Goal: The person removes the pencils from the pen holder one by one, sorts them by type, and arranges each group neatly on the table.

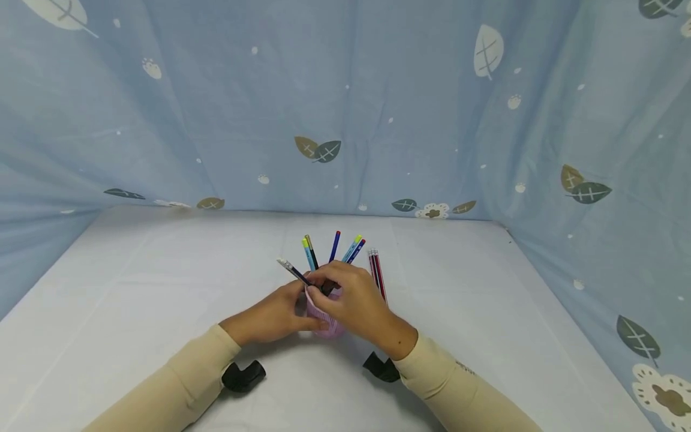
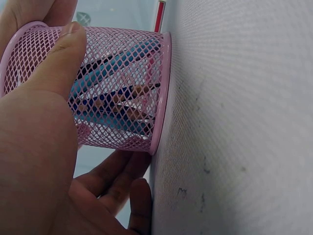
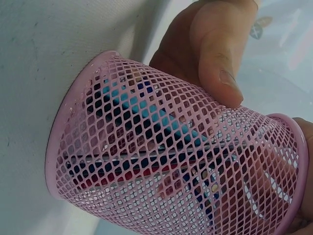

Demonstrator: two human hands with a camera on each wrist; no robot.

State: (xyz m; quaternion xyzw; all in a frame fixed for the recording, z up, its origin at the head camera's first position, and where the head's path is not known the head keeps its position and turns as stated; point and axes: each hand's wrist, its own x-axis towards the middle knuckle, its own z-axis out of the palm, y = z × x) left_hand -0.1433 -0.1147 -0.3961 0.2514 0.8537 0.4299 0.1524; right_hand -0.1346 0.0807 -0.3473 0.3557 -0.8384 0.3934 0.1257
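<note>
A pink mesh pencil cup point(image 1: 317, 309) stands upright on the table, with several pencils inside. My left hand point(image 1: 275, 315) grips its side, thumb at the front, fingers partly hidden behind it. Over the rim, my right hand point(image 1: 358, 303) pinches a dark pencil point(image 1: 293, 270) with a whitish top end, tilted to the left. Light blue pencils point(image 1: 351, 246) with yellow ends and dark blue pencils point(image 1: 335, 245) with red ends lean out of the cup. Through the mesh point(image 3: 142, 205) in the right wrist view, their lower parts show crossing each other.
Red-and-black striped pencils point(image 1: 380, 275) lie on the table just right of the cup, partly behind my right hand. A white cloth covers the table point(image 1: 162, 270). Behind and to the right hangs a blue leaf-patterned curtain point(image 1: 410, 120).
</note>
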